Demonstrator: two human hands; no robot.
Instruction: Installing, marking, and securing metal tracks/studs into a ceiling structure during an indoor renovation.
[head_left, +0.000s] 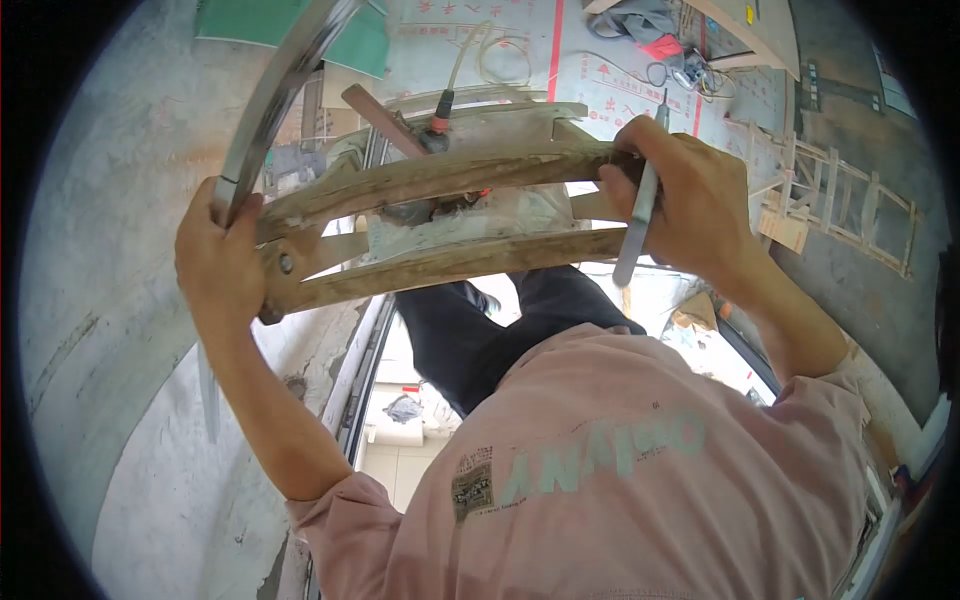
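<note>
My left hand (218, 255) is closed round a long shiny metal bar (285, 95), which slants up and away. The same hand rests against the bolted left end of a worn wooden stepladder top (450, 262). At the right end of the ladder's far rail, my right hand (695, 195) is closed with a slim, flat grey metal tool (638, 228) in its grip. That tool points downward with a rounded tip; its thin other end shows above the knuckles. My right fingers also touch the wooden rail.
Between the rails, a cable with a black and orange connector (438, 125) hangs by a flat wooden strip (385, 120). A green board (290, 35) lies at the far left. Another wooden ladder (840, 190) lies at right. A grey wall (90, 300) rises along my left.
</note>
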